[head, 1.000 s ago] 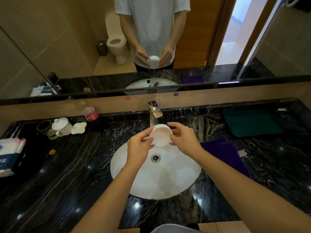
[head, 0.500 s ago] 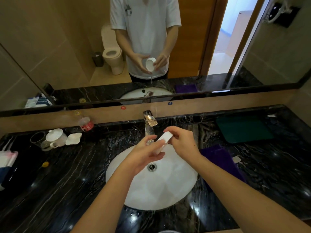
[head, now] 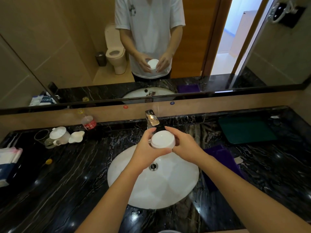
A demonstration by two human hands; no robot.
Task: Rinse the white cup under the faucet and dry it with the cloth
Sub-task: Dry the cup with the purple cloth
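Observation:
The white cup [head: 162, 139] hangs upside down over the white sink [head: 168, 187], its base facing me, just in front of the chrome faucet [head: 152, 118]. My left hand [head: 148, 149] grips it from the left and below, thumb along its lower rim. My right hand [head: 184, 144] holds its right side with curled fingers. No water stream is visible from the faucet. The purple cloth [head: 222, 155] lies on the black marble counter to the right of the sink, partly hidden by my right forearm.
A green mat [head: 247, 130] lies at the back right. At the back left stand a lidded white mug [head: 58, 134], a small white dish [head: 76, 137], a glass [head: 41, 137] and a plastic bottle [head: 88, 121]. Tissue packs [head: 8, 158] sit at the far left edge. A mirror runs behind.
The cup has turned from on its side to bottom-up between both hands. The camera view has shifted slightly lower and closer to the sink.

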